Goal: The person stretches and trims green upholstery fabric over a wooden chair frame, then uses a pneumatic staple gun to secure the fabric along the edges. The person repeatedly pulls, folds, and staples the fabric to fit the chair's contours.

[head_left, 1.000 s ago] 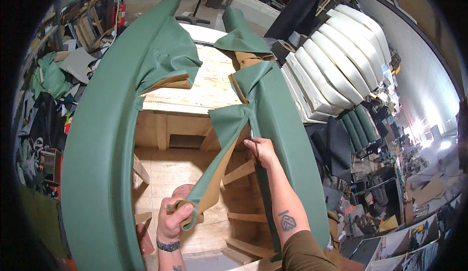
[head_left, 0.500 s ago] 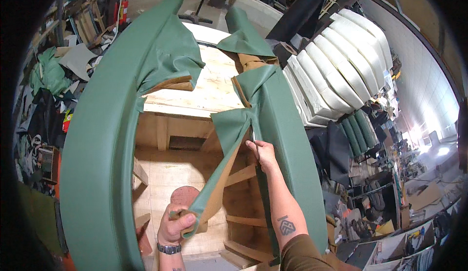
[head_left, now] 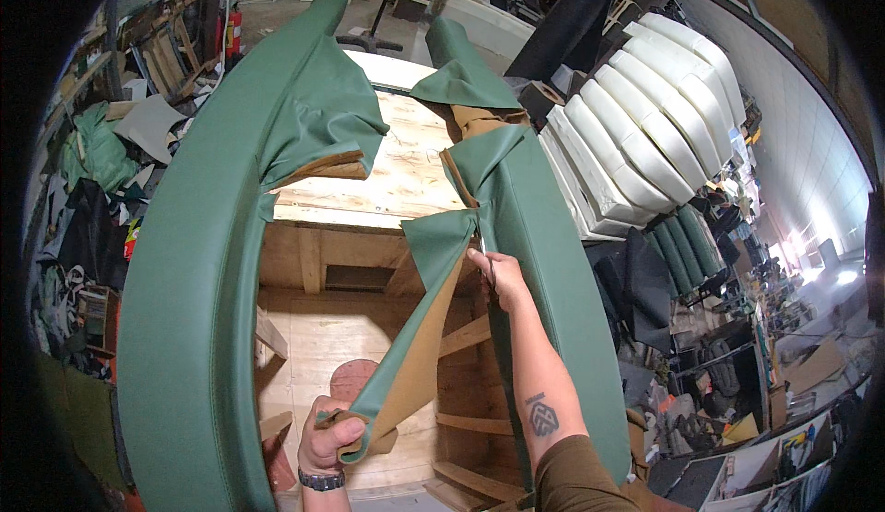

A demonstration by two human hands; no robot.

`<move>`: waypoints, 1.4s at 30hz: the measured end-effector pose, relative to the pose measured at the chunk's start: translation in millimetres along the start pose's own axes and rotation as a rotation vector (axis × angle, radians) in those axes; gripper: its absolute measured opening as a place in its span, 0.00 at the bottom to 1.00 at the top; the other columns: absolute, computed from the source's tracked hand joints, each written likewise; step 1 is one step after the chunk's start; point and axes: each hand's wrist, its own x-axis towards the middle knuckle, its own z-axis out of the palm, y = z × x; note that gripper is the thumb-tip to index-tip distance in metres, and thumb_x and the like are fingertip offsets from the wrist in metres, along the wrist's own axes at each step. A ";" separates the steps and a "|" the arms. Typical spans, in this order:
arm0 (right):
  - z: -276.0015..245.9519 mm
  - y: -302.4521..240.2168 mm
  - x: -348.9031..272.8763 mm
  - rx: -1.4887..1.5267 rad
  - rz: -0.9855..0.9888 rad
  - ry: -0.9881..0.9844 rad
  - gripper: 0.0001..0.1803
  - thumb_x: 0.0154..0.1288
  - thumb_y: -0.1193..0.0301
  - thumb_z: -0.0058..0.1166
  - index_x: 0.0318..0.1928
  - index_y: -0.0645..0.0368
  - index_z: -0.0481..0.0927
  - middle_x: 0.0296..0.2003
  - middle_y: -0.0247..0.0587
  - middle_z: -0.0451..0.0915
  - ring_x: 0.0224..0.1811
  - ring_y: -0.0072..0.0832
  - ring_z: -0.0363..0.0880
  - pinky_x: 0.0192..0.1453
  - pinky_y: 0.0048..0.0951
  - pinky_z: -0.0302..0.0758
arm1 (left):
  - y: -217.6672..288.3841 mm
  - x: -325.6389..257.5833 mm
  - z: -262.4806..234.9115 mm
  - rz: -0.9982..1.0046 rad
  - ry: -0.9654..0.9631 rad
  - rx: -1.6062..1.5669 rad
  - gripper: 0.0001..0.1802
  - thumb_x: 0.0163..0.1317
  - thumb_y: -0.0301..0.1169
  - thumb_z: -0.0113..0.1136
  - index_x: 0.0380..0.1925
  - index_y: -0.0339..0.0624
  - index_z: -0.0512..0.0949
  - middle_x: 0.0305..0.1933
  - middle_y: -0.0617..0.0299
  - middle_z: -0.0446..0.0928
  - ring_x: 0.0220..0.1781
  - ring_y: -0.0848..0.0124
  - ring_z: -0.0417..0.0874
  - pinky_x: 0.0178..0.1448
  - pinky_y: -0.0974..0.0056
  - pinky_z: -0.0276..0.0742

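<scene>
My left hand (head_left: 330, 438) is closed on the lower end of a loose strip of green upholstery leather (head_left: 392, 369) with a brown backing, drawn taut toward me. Up where that strip meets the right padded side (head_left: 544, 263), my right hand (head_left: 501, 277) grips what look like scissors (head_left: 482, 245). Their metal blades point away from me along the leather's edge; their tips are hidden at the fold. Beneath the strip lies the open wooden frame (head_left: 369, 328) of the seat. Facing it is the left padded side (head_left: 180, 318), also in green leather, with a loose flap (head_left: 323, 120).
A light wooden panel (head_left: 396, 157) spans the frame farther off. To the right stand a stack of white foam cushions (head_left: 636, 134), some green padded pieces (head_left: 682, 249) and a dark roll (head_left: 567, 28). Scraps and a fire extinguisher (head_left: 233, 28) are at the left.
My right hand has shifted slightly along the leather's edge with the scissors. Lower down, my left hand has pulled the strip a bit toward me, and more brown backing shows.
</scene>
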 end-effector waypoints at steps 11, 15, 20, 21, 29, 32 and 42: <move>-18.8 0.6 -19.1 0.048 0.173 -0.170 0.24 0.66 0.48 0.68 0.35 0.56 0.79 0.21 0.31 0.71 0.20 0.26 0.69 0.21 0.34 0.66 | -29.3 2.3 -35.5 0.159 0.122 -0.469 0.25 0.59 0.38 0.70 0.54 0.36 0.79 0.57 0.46 0.83 0.59 0.50 0.85 0.65 0.42 0.82; -15.9 -4.4 -14.2 0.024 0.198 -0.144 0.29 0.63 0.42 0.69 0.34 0.56 0.78 0.21 0.33 0.72 0.19 0.27 0.70 0.22 0.35 0.66 | -26.8 8.6 -28.0 0.091 0.118 -0.512 0.37 0.57 0.43 0.72 0.62 0.29 0.75 0.62 0.44 0.81 0.62 0.49 0.83 0.70 0.43 0.78; -10.3 -8.9 -9.7 -0.092 0.030 -0.083 0.28 0.63 0.44 0.70 0.34 0.59 0.81 0.18 0.31 0.72 0.15 0.25 0.69 0.18 0.30 0.63 | -19.6 6.9 -23.2 0.091 0.125 -0.482 0.41 0.55 0.45 0.73 0.64 0.28 0.74 0.63 0.44 0.80 0.63 0.49 0.83 0.71 0.44 0.77; -11.1 -7.7 -12.4 -0.083 -0.014 -0.068 0.28 0.63 0.45 0.70 0.35 0.60 0.81 0.18 0.30 0.72 0.15 0.24 0.69 0.18 0.29 0.63 | -18.8 7.2 -24.0 0.092 0.149 -0.488 0.42 0.55 0.45 0.73 0.64 0.28 0.74 0.63 0.44 0.80 0.63 0.49 0.83 0.71 0.44 0.78; -3.7 -18.4 -3.0 -0.017 0.003 -0.075 0.27 0.63 0.47 0.71 0.37 0.60 0.82 0.18 0.30 0.70 0.15 0.22 0.68 0.18 0.28 0.62 | -21.5 10.3 -20.7 0.099 0.077 -0.441 0.39 0.60 0.46 0.70 0.64 0.29 0.74 0.64 0.44 0.80 0.64 0.49 0.82 0.70 0.43 0.78; 0.8 -14.2 -4.1 0.027 0.061 -0.061 0.26 0.63 0.47 0.70 0.38 0.60 0.82 0.18 0.30 0.70 0.16 0.22 0.68 0.20 0.29 0.64 | -13.8 9.5 -18.8 0.112 0.112 -0.550 0.37 0.61 0.45 0.69 0.64 0.30 0.74 0.64 0.44 0.79 0.64 0.49 0.82 0.70 0.44 0.79; -0.3 1.3 -18.3 0.063 0.064 -0.053 0.28 0.63 0.46 0.70 0.48 0.58 0.85 0.21 0.28 0.72 0.19 0.21 0.70 0.22 0.29 0.66 | -19.8 11.7 -21.9 0.134 0.109 -0.530 0.40 0.63 0.50 0.67 0.66 0.31 0.72 0.66 0.44 0.78 0.65 0.49 0.81 0.70 0.41 0.78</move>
